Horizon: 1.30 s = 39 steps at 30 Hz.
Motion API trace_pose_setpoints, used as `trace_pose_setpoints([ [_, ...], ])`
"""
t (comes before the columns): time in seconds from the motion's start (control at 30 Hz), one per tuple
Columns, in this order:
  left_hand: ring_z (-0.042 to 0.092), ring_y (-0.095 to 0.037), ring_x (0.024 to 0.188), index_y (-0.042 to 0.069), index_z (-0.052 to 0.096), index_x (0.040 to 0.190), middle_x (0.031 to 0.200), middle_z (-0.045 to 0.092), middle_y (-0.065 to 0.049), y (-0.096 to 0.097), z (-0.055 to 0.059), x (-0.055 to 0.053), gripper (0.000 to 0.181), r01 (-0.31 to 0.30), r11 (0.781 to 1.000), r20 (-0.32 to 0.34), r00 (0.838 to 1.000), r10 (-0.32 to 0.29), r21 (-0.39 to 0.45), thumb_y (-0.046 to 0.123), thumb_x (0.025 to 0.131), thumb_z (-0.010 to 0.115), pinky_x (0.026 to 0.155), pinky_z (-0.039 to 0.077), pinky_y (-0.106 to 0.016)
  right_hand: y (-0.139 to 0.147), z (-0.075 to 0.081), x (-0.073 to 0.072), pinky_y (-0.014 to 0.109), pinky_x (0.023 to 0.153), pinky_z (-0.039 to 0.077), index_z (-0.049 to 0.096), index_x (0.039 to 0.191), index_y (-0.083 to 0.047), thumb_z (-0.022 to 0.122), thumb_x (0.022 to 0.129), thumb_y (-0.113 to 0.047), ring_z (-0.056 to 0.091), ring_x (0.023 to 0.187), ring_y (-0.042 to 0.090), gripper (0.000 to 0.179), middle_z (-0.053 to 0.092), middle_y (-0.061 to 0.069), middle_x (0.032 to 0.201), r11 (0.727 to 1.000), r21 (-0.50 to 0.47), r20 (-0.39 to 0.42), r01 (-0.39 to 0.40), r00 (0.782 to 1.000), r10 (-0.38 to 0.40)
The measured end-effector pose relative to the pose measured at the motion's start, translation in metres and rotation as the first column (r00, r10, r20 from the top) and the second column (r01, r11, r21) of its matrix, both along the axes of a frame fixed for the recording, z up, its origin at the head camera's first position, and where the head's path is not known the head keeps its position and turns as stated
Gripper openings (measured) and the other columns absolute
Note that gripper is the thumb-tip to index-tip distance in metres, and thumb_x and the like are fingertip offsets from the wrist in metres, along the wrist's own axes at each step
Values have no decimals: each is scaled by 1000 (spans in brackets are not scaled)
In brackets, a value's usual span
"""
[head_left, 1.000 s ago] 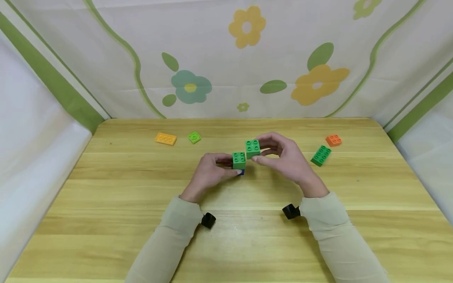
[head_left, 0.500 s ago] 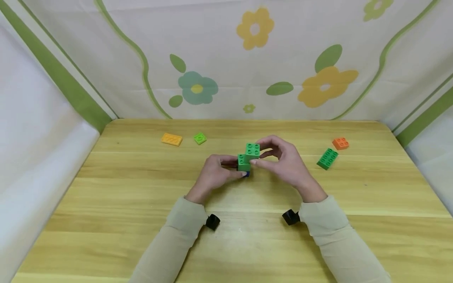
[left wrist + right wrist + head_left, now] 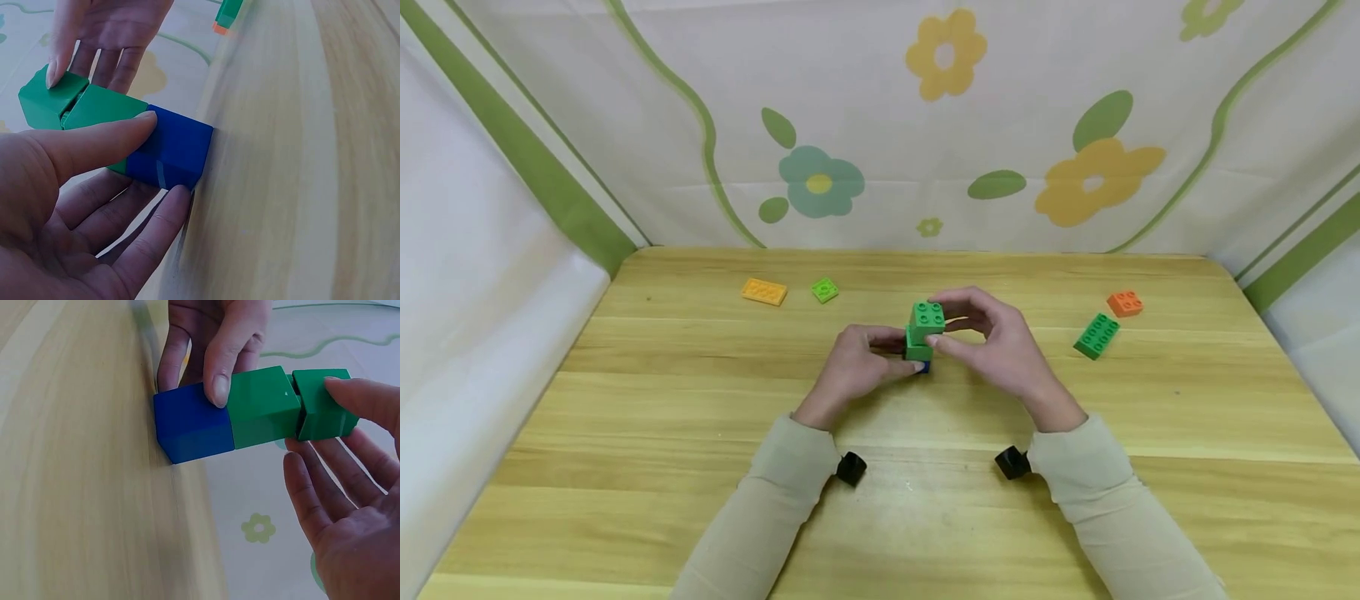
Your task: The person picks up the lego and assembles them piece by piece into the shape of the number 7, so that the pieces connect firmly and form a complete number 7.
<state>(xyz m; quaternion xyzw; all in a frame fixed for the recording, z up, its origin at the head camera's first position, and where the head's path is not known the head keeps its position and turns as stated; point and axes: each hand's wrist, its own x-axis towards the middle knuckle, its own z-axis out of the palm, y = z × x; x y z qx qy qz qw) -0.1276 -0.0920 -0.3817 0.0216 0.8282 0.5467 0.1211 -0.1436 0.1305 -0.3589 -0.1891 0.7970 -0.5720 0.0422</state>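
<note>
The left hand (image 3: 861, 367) pinches the low part of a small upright stack, thumb on its near face across the seam between the blue brick (image 3: 178, 144) and the lower green brick (image 3: 106, 107), other fingers behind. The right hand (image 3: 992, 337) pinches the upper green brick (image 3: 927, 317) between thumb and fingers, spread no wider than the brick itself. The stack is between the two hands over the table (image 3: 925, 517); the blue brick is at its foot, and whether it bears on the wood is hard to tell.

Step in hand, as judged: fitting the upper green brick onto the lower one. It sits slightly askew and does not look seated. The next move seems to call for squaring the edges, then a straight push down while the left hand steadies the base.

View comparison: both wrist views show a dark gap between the two green bricks and the blue brick's broad faces; the head view leaves only a sliver of blue. The head view alone shows the upper brick's four studs, plus the orange plate (image 3: 764, 292) and lime plate (image 3: 824, 290) lying apart.
</note>
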Motion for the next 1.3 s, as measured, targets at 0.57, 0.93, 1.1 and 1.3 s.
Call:
trace_pose_setpoints([
  [0.57,75,-26,118,11,81,125,121,82,-7,1,2,2,40,2,1000,-5,1000,-2,-31,16,87,91,111,55,-51,-3,0,1,59,107,56,71,135,-17,84,95,-13,74,112,24,42,75,4,129,999,36,-32,0,1000,1],
  [0.93,75,-27,117,10,81,125,120,82,-7,1,1,2,40,5,1000,-4,1000,-5,-20,15,87,91,111,55,-51,-3,0,3,59,104,58,71,136,-18,84,95,-12,75,113,28,43,75,5,129,999,40,-45,1,999,1],
  [1.1,75,-27,118,10,80,126,121,81,-7,1,0,2,40,3,1000,6,1000,-3,-13,15,87,91,111,55,-51,-4,0,4,57,102,59,71,136,-16,83,95,-11,76,112,26,43,75,6,130,999,39,-56,-8,998,10],
  [1.3,75,-26,118,11,81,125,121,81,-6,1,1,2,40,-5,1000,14,1000,5,-10,16,87,91,111,55,-51,-5,1,4,54,101,60,71,135,-15,84,95,-9,76,111,26,43,76,6,129,999,34,-73,-13,997,15],
])
